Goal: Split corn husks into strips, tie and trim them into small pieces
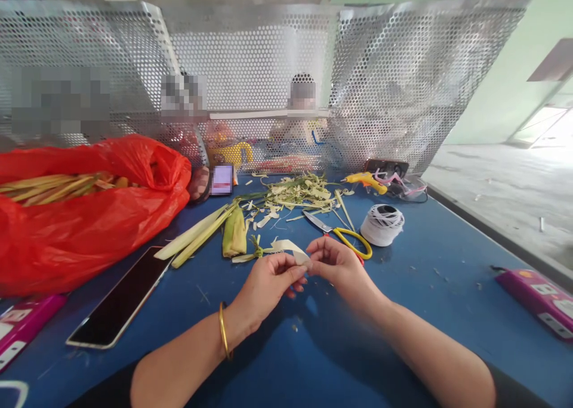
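Observation:
Both hands meet over the middle of the blue table, pinching a pale, curled plant strip [286,244]. My left hand [273,283], with a gold bangle at the wrist, has the strip between thumb and fingers. Fingertips of my right hand [338,265] press at the strip's right end and touch the left ones. Just beyond lies a small knotted green stalk [258,248]. Scissors [353,241] with yellow and red handles rest behind my right hand, partly hidden by it. Left of the knot stands a cut green stalk piece [234,234] beside longer pale stalks [192,235].
A red plastic bag [152,211] of stalks fills the left, near a phone [120,303]. Trimmings [304,192], a yellow glue gun [367,181], glasses [403,184] and a white thread spool [382,226] lie farther back. Power strips [537,297] flank the table; a perforated metal screen [250,56] stands behind.

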`<control>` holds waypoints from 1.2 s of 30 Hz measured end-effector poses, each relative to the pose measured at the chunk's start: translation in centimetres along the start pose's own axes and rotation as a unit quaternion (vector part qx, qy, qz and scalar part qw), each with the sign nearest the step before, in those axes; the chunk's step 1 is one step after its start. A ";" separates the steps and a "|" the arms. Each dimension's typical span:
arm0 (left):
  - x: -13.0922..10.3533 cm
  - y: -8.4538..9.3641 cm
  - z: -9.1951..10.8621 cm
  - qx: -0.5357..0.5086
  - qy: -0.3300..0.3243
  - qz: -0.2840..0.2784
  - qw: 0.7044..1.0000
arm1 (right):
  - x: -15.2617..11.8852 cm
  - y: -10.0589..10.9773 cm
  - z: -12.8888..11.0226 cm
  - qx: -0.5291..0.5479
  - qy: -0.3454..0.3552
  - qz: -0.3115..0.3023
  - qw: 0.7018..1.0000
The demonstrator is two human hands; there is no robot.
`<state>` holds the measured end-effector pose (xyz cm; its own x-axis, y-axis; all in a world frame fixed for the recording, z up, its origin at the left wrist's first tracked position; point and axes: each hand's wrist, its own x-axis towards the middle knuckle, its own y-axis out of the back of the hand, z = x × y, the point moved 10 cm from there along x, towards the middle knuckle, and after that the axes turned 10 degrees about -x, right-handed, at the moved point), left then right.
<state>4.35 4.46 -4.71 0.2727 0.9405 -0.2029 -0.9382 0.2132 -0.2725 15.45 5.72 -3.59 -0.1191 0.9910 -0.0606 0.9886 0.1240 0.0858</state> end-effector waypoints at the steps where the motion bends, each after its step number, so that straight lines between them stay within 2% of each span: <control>1: 0.0 0.0 0.2 0.008 -0.006 -0.003 1.000 | 0.0 0.0 0.1 0.010 -0.009 -0.001 1.000; 5: -0.2 -0.2 0.5 0.009 -0.015 -0.009 1.000 | -0.2 0.1 -0.1 0.034 -0.022 0.006 0.999; 8: -0.3 0.2 0.4 -0.028 -0.021 0.013 0.999 | -0.2 0.4 -0.5 0.040 -0.013 0.016 0.999; 11: -0.4 0.6 1.1 -0.035 -0.074 0.033 0.996 | -0.3 0.7 -0.8 0.041 0.000 0.029 0.999; 17: -0.6 0.8 2.2 0.025 -0.160 0.044 0.986 | -0.4 0.2 -0.9 0.048 0.013 0.016 0.999; 23: -0.6 1.1 2.3 0.061 -0.160 0.064 0.983 | -0.5 -0.2 -0.9 0.046 -0.007 0.000 0.999; 32: -1.2 1.3 3.8 0.103 -0.241 0.087 0.961 | -0.6 -0.3 -0.9 0.045 -0.004 -0.003 0.999; 36: -1.0 1.4 3.6 0.082 -0.219 0.091 0.968 | -0.7 -0.4 -1.0 0.053 -0.001 -0.008 0.999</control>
<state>1.98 4.76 -1.54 0.0167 0.9806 0.1952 -0.9933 0.0386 -0.1088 15.08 5.07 -2.59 -0.1354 0.9888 -0.0622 0.9907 0.1343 -0.0211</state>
